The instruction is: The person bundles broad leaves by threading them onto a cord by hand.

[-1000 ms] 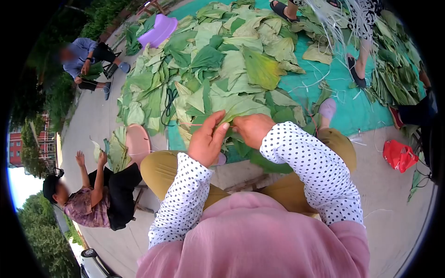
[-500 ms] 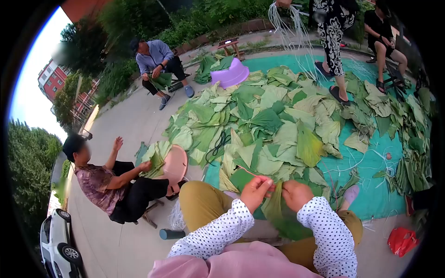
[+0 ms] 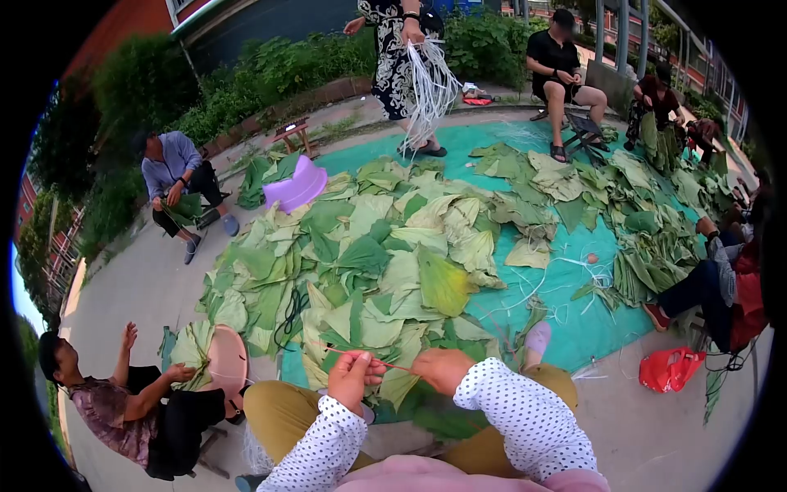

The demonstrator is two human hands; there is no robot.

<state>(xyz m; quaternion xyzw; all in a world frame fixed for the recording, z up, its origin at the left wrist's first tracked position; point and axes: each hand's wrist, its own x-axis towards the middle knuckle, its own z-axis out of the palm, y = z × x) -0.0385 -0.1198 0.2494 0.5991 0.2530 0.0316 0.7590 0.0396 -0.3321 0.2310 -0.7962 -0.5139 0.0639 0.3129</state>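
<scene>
My left hand (image 3: 351, 379) is closed on a thin red string, whose loose end sticks out to the left. The red string (image 3: 390, 365) runs across the gap to my right hand (image 3: 443, 370), which is closed with its back toward me and seems to pinch the string's other part. Green leaves (image 3: 447, 414) hang below my hands, between my knees; whether either hand also grips them is hidden. Just beyond my hands lies a broad heap of large green leaves (image 3: 373, 246) on a teal sheet (image 3: 566, 316).
A purple basin (image 3: 297, 187) stands behind the heap, a pink basin (image 3: 227, 358) at the left beside a seated person. Another person stands holding white strips (image 3: 428, 86). Several people sit around the sheet. A red bag (image 3: 670, 369) lies at the right.
My hands have moved apart, with the red string now stretched between them. The view has swung right, bringing more seated people into sight. The standing person has stepped left across the far side.
</scene>
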